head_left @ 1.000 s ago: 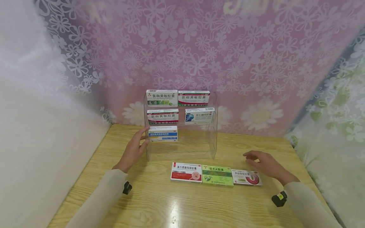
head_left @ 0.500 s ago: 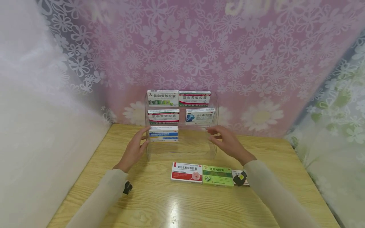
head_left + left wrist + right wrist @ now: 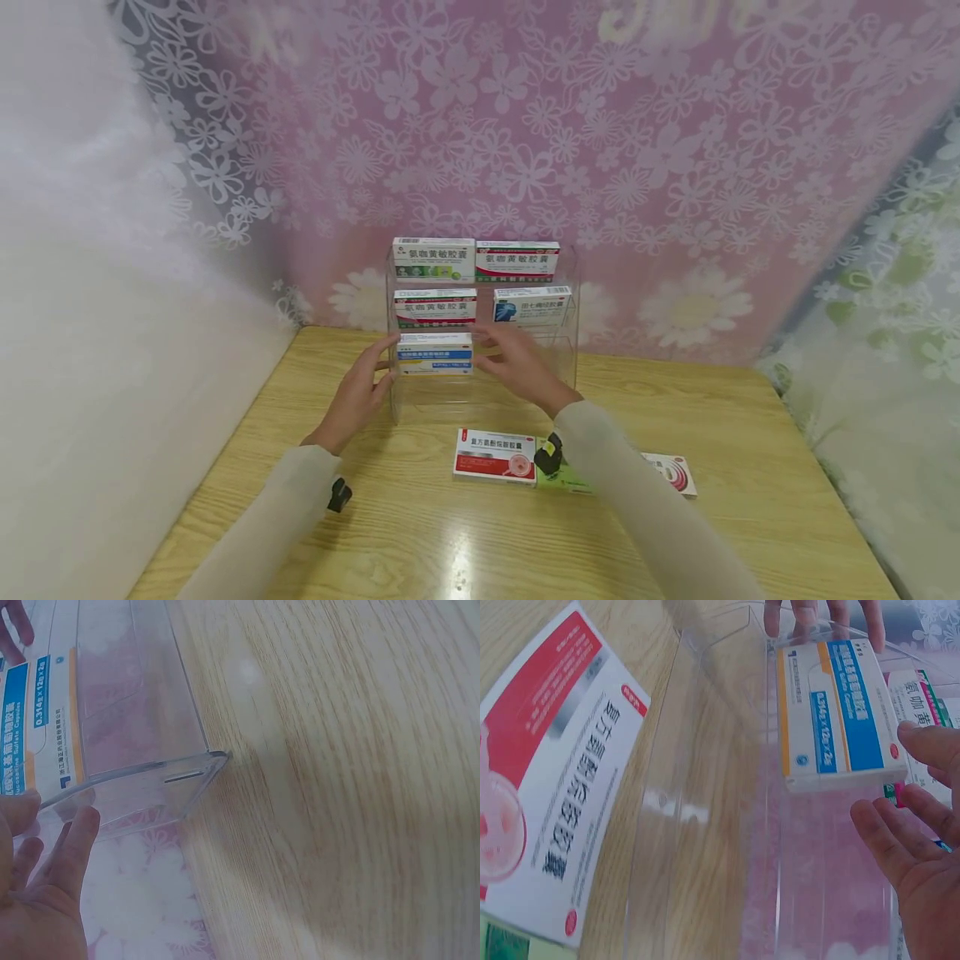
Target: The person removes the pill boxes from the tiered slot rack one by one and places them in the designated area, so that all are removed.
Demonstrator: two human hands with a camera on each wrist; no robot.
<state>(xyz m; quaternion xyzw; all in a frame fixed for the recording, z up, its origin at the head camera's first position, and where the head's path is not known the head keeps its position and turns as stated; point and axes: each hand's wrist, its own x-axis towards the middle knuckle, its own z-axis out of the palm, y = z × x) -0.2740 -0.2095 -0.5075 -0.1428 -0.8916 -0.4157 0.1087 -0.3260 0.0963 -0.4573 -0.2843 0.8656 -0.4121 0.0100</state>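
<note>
Head view: the right hand (image 3: 521, 364) is looking released beside the blue-and-white box (image 3: 435, 357) sitting left in the clear rack (image 3: 442, 390); the left hand (image 3: 354, 406), loose-fingered, is touching the rack's side, so nudging gently is probably best.

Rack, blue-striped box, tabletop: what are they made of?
Rack: clear glossy plastic, likely acrylic; background shows through. Blue-striped box: probably smooth printed cardboard; flat faces, crisp edges. Tabletop: glossy, wood or laminate, can't tell; grain pattern, bright reflection.
</note>
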